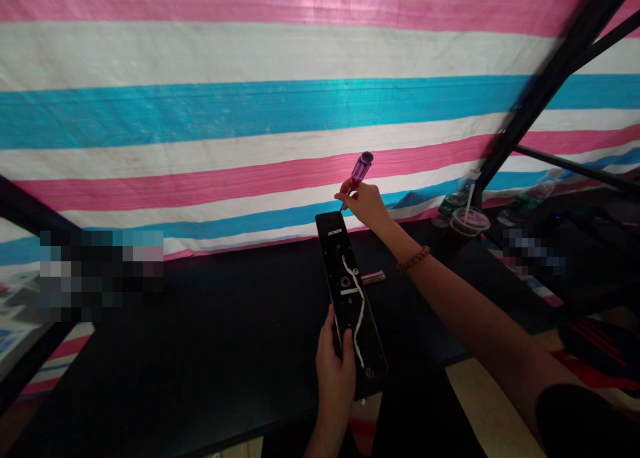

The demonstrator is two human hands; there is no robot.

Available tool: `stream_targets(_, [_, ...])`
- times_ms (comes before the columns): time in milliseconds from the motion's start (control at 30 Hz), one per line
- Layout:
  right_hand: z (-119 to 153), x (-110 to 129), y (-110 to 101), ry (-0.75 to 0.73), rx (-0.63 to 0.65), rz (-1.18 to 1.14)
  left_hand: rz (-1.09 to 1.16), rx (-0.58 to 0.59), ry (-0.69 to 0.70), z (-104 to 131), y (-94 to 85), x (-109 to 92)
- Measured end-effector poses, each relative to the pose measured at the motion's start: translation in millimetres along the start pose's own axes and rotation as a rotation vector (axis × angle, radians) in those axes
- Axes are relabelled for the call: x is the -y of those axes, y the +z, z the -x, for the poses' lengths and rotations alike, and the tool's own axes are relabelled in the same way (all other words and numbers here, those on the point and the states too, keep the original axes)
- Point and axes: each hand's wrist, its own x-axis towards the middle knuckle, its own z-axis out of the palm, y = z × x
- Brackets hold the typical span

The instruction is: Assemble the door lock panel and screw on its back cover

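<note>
The background is filled by a striped sheet (250,111) in pink, white and blue, crossed at the right by a dark frame post (544,88). A black tabletop (200,331) is positioned below the sheet. A long black unit (371,335) is located over the middle of the tabletop, with its far end directed toward the sheet. Two clear bottles (450,205) are placed at the right. The near end of the unit is held by the left hand (336,361): its grip is clamped on the left edge, thumb over the face. The grip of the right hand (367,208) is closed around a purple-handled screwdriver (361,170), tilted, tip down at the unit's far right corner; tip contact cannot be confirmed. A lidded cup (469,223) is set near the bottles. A beaded bracelet (414,258) is worn on the right wrist. A slim item (374,277) is seen just beside the unit. A white cord (361,301) is routed along the unit's face.
</note>
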Motion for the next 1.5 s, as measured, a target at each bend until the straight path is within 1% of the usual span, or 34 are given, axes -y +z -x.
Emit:
stream_targets(100, [-1,-6,2,0.0,0.056,-0.105,-0.011,0.013,0.034,0,-0.2,1])
stream_targets(167, [0,-9,2,-0.011,0.081,-0.125,-0.022,0.036,0.062,0,-0.6,1])
stream_targets(233, [-1,-8,2,-0.012,0.06,-0.085,-0.035,0.058,0.073,0,-0.9,-1])
stream_targets(367, [-5,-1,1,0.002,-0.032,0.047,-0.064,0.064,0.05,0,-0.4,-4])
stream_targets(433, [-7,0,3,0.011,-0.034,0.021,-0.072,0.062,0.038,0,0.1,-5])
stream_targets(567, [-6,-4,5,0.022,0.043,-0.117,-0.073,0.054,0.04,0,1.3,-6])
stream_targets(667, [-3,-6,5,0.035,0.087,-0.157,-0.082,0.047,0.043,0,2.3,-6])
stream_targets(833, [0,1,4,0.057,-0.02,-0.041,-0.089,0.045,0.057,0,3.5,-7])
stream_targets(933, [0,5,4,0.041,-0.055,-0.048,-0.097,0.032,0.069,0,3.6,-6])
stream_targets(1000, [0,4,5,0.039,-0.047,-0.082,-0.105,0.03,0.079,0,3.5,-5])
stream_targets(1133, [2,-1,7,0.058,0.013,-0.177,-0.106,0.037,0.081,0,3.2,-4])
stream_targets(1200, [3,-3,9,0.057,-0.009,-0.178,-0.101,0.043,0.079,0,3.1,-5])
stream_targets(1333, [3,-2,10,0.038,-0.095,-0.086,-0.109,0.05,0.07,0,3.3,-6])
stream_targets(1400, [3,-1,10,0.033,-0.101,-0.068,-0.112,0.047,0.074,1,3.0,-7])
stream_targets(1500, [5,-1,10,0.034,-0.069,-0.082,-0.105,0.048,0.083,1,2.2,-6])
